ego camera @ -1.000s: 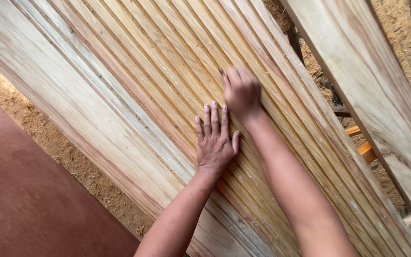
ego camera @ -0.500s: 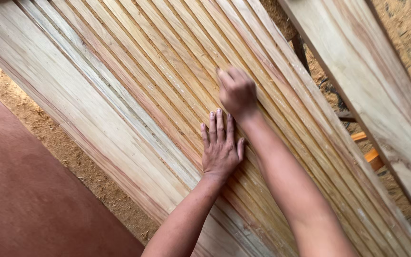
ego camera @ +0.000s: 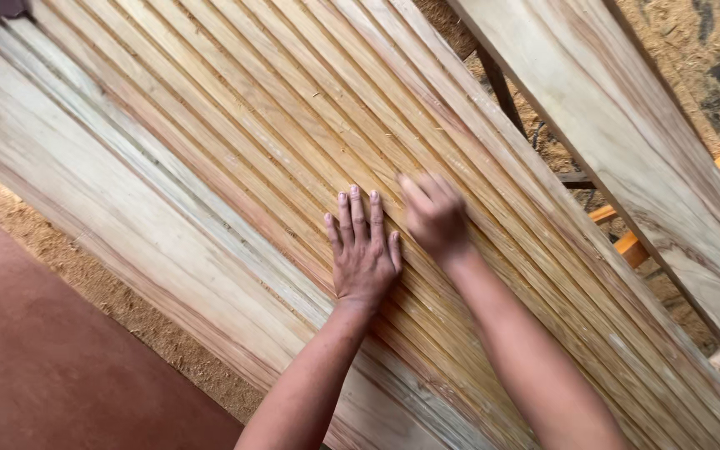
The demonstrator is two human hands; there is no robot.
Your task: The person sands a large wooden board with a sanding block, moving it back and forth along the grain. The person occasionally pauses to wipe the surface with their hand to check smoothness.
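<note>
My left hand [ego camera: 362,250] lies flat, palm down, fingers spread a little, on the wood strips [ego camera: 293,142]. It holds nothing, it just presses on top. My right hand [ego camera: 437,218] sits just beside it on the thumb side, also on the strips. It is blurred, so I cannot tell whether its fingers are curled or flat, or whether it pinches anything.

Room to move: ahead of both fingertips the strips run on, bare, up to the far top edge of the frame, so there is plenty of open surface that way. On the outer side of my left hand the ribbed strips give way to a broader, smoother pale board [ego camera: 118,225], then its edge, then a band of sawdust [ego camera: 102,300] and a reddish-brown floor [ego camera: 35,375] lower down. On the outer side of my right hand the strips end at a gap; a dark crossbar [ego camera: 575,177] shows in it. Past the gap a wide plank [ego camera: 627,142] slants across, well apart from my hands. An orange bar [ego camera: 693,183] pokes out beyond that plank, over more sawdust.

The strips are under both palms and reach back beneath both forearms. They are long, thin and narrow, packed side by side on edge, touching, all running the same diagonal. Colour goes from pale yellow to pinkish-tan, with dark lines between them. Fine dust and fibres sit on top.
</note>
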